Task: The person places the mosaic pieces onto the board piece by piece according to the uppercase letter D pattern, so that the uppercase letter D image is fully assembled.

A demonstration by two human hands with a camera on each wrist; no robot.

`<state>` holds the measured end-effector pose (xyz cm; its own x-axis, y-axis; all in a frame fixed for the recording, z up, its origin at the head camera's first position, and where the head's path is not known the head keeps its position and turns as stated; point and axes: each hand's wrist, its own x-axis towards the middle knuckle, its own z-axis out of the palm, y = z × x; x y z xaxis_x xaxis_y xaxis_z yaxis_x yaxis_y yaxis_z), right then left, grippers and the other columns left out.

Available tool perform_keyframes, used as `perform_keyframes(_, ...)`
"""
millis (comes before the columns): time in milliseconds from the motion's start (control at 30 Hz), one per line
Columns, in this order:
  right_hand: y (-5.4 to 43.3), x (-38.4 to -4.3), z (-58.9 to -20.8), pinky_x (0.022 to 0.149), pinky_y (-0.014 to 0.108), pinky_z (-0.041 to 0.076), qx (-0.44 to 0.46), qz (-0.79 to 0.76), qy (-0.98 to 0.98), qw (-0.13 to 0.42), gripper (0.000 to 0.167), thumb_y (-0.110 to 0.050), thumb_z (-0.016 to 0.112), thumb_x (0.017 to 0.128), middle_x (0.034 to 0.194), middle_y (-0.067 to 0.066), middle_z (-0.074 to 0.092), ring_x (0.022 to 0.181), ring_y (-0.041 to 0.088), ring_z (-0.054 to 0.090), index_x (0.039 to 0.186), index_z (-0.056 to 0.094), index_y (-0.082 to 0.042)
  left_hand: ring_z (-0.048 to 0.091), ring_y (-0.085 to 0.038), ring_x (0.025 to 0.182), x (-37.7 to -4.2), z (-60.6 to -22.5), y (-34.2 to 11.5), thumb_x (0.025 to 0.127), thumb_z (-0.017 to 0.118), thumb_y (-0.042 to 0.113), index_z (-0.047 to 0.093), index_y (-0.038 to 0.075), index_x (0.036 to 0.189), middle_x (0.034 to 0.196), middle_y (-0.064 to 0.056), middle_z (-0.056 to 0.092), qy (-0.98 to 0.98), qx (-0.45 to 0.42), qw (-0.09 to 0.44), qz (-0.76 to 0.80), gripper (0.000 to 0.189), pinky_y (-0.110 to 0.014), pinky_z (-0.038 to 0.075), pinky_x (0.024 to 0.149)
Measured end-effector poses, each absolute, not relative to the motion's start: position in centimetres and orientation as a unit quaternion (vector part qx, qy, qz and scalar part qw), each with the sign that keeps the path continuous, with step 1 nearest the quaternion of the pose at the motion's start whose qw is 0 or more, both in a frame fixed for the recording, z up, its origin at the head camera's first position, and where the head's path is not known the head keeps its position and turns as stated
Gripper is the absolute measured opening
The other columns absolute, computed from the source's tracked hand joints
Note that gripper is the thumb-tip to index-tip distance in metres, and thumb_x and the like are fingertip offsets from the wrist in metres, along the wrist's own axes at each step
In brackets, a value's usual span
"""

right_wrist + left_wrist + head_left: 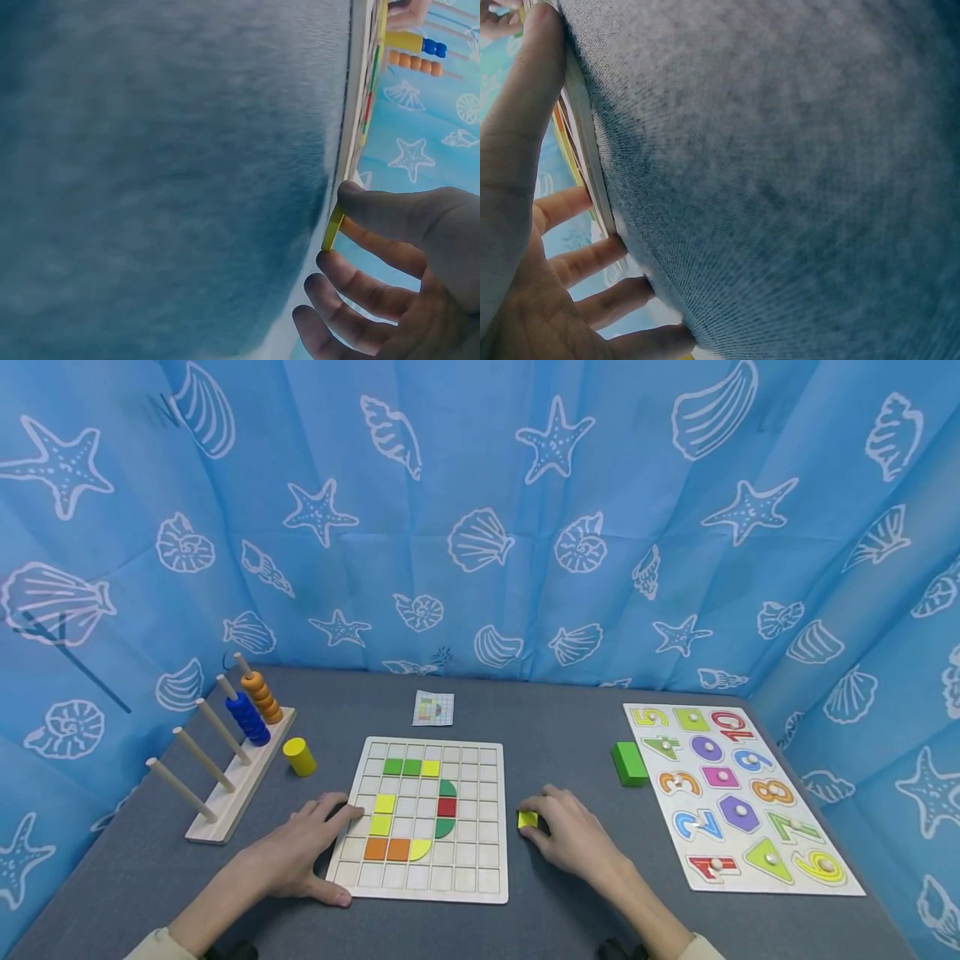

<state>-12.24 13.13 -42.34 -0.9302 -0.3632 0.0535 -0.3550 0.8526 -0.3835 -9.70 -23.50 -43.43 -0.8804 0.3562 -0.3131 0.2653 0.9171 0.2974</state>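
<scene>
My left hand (306, 852) lies spread at the left edge of a white grid board (468, 881), its thumb at the near corner and fingertips along the side. The left wrist view shows those fingers (600, 259) fairly straight against the board's edge. Just right of the board, my right hand (573, 835) pinches a small yellow tile (527, 819) by thumb and finger. Edge-on in the right wrist view, that tile (332, 229) looks thin. Green, yellow, red and orange tiles sit on the board, including an orange tile (398, 849) and a rounded yellow one (420, 850).
Left of the board are a peg rack (243, 777) with blue and orange beads and a yellow cylinder (300, 757). A small pattern card (433, 708) lies behind it. On the right are a green block (629, 764) and a number puzzle board (738, 881). A blue curtain (480, 602) hangs behind.
</scene>
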Motion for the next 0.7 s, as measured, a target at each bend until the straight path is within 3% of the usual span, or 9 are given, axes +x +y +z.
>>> perform_keyframes(567, 9.8, -13.2, -40.7, 0.059, 0.025, 0.035, -0.23, -0.205, 0.951, -0.003, 0.024, -0.013, 0.082, 0.086, 0.087, 0.005, 0.063, 0.073, 0.014, 0.043, 0.108, 0.078, -0.006, 0.047, -0.043, 0.135, -9.6, -43.4, -23.6, 0.059, 0.085, 0.073, 0.047, 0.018, 0.146, 0.15, -0.018, 0.043, 0.962, 0.168, 0.178, 0.124, 0.11, -0.075, 0.042, 0.103)
perform_keyframes(700, 8.9, -13.6, -40.4, 0.061, 0.026, 0.039, -0.242, -0.21, 0.947, -0.007, 0.024, -0.013, 0.081, 0.087, 0.091, 0.006, 0.065, 0.075, 0.014, 0.047, 0.109, 0.078, -0.005, 0.047, -0.043, 0.135, -9.7, -43.5, -23.6, 0.059, 0.086, 0.072, 0.047, 0.018, 0.146, 0.15, -0.018, 0.043, 0.961, 0.168, 0.178, 0.125, 0.11, -0.075, 0.041, 0.104)
